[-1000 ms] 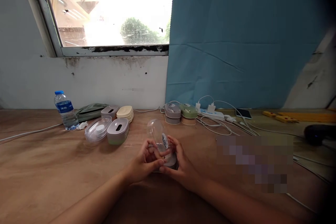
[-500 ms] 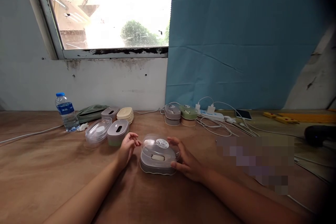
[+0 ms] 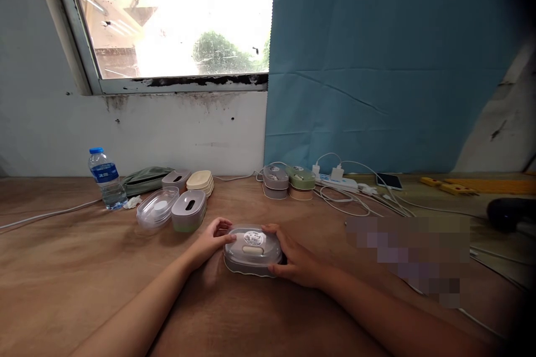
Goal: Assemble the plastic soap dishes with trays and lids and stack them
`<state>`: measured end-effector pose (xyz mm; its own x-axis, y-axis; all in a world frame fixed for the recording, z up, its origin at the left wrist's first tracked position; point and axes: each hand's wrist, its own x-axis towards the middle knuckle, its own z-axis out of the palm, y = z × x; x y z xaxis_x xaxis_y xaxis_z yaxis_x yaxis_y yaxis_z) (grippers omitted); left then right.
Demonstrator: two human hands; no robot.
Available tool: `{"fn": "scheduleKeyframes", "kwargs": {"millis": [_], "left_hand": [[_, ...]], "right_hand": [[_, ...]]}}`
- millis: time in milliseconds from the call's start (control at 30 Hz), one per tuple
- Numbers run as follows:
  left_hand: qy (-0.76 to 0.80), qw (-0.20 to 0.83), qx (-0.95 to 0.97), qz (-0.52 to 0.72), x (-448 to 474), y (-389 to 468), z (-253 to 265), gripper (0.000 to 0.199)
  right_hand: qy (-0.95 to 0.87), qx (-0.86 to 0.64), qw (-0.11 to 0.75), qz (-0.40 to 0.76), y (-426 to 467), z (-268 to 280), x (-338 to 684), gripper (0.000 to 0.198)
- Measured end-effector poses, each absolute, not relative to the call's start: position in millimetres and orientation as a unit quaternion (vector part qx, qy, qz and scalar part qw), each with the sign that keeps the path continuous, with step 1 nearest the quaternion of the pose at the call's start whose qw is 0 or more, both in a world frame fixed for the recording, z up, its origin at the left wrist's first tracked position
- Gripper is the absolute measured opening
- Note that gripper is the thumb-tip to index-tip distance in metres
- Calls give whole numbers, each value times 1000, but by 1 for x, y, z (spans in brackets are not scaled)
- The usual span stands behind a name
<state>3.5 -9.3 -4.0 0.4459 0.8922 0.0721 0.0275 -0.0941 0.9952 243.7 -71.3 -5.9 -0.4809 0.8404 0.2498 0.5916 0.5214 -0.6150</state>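
A grey oval box (image 3: 247,269) with a slot in its top sits on the table in front of me. Over it lies a clear plastic lid (image 3: 237,245) bearing a round white sticker. My left hand (image 3: 215,241) grips the lid's left end, its thumb on top and its fingers behind. At the right end, my right hand (image 3: 298,257) curves round the lid and box, thumb at the front corner and fingers at the back. Whether the lid's rim sits fully down under my hands I cannot tell.
To the left stand a grey slotted box (image 3: 188,213), clear lids (image 3: 157,209), a stack of cream lids (image 3: 200,179) and a water bottle (image 3: 104,181). Behind are a finished-looking grey box (image 3: 275,183), a green one (image 3: 300,183) and a power strip (image 3: 341,181) with cables.
The clear lid, tilted up at the back before, has come down over the grey box. My left hand has moved right and closed on its left end.
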Motion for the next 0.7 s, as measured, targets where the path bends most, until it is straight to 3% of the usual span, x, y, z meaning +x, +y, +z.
{"fn": "scheduleKeyframes", "kwargs": {"millis": [467,700], "left_hand": [[349,566,647,373,6,-5,-12,34],[359,538,662,380,10,-5,-14,31]], "right_hand": [[-827,-407,223,318,-67,7,255,75],[-774,-320,303,454,-56,-6,256,67]]}}
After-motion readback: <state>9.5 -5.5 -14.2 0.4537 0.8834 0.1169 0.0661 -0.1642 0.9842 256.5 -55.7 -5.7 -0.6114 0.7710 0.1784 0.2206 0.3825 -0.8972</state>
